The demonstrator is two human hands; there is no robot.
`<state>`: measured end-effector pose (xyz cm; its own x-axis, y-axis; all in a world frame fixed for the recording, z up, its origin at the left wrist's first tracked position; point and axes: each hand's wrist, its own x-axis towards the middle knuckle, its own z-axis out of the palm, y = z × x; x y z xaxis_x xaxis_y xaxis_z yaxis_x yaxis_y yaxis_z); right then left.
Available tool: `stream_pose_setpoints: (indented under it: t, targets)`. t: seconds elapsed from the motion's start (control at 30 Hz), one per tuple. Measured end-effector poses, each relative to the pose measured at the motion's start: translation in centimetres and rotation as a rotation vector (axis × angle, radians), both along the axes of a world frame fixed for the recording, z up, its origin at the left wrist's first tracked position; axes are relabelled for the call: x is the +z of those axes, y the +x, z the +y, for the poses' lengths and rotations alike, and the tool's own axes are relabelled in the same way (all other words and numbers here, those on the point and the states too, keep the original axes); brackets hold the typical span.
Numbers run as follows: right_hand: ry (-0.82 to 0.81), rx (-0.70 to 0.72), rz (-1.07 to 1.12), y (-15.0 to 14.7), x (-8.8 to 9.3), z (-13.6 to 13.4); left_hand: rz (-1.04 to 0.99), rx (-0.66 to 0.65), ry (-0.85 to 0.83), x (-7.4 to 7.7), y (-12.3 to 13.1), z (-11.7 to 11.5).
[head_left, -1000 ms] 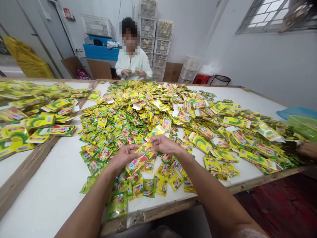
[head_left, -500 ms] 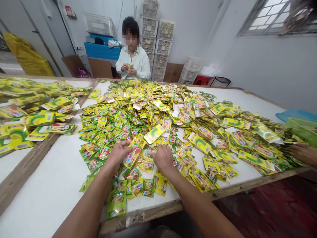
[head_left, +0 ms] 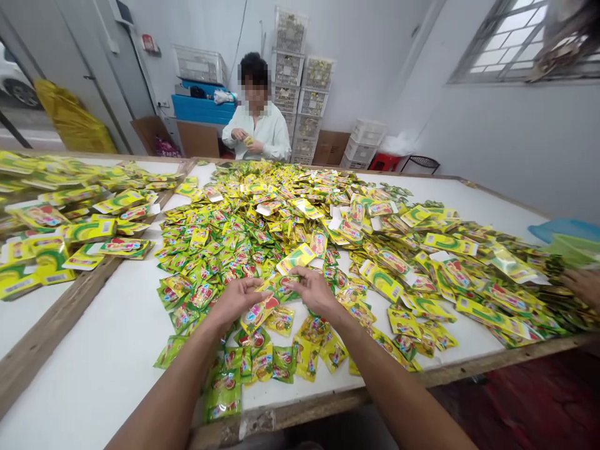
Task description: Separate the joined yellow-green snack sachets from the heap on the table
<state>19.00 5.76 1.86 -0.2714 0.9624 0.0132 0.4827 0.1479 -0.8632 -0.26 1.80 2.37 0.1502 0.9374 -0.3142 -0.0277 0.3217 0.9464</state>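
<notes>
My left hand is closed round a yellow box with a red fruit print, held above the near part of the pile. Just right of it, my right hand has its thumb and fingers together at a small green sachet. Another yellow box lies just behind the right fingers. Green and yellow sachets are heaped beyond both hands, and a few lie near the table's front edge, such as a green one.
Across the white table a person handles a small packet. Boxes are piled on the left, beyond a wooden strip. At the right edge, another person's hand is near a green basket. Crates are stacked behind.
My right hand has turned and its fingers have come up beside the box in my left hand, with a sachet at the fingertips. The view has shifted slightly.
</notes>
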Motion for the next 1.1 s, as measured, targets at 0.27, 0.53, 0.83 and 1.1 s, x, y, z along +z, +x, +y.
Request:
stream_pose_setpoints:
  t: [0.27, 0.53, 0.83, 1.1]
  targets:
    - [0.129, 0.168, -0.193, -0.9, 2.2, 0.5, -0.079, -0.101, 0.020, -0.4, 0.1, -0.2]
    - [0.023, 0.037, 0.080, -1.8, 0.4, -0.2, -0.185, -0.144, -0.010, 0.1, 0.4, -0.4]
    - [0.018, 0.052, 0.093, -1.0, 1.2, -0.9, 0.091, -0.201, 0.165, -0.3, 0.2, -0.3]
    - [-0.166, 0.167, 0.152, -1.4, 1.3, -1.7, -0.078, -0.167, 0.075, -0.4, 0.5, -0.3]
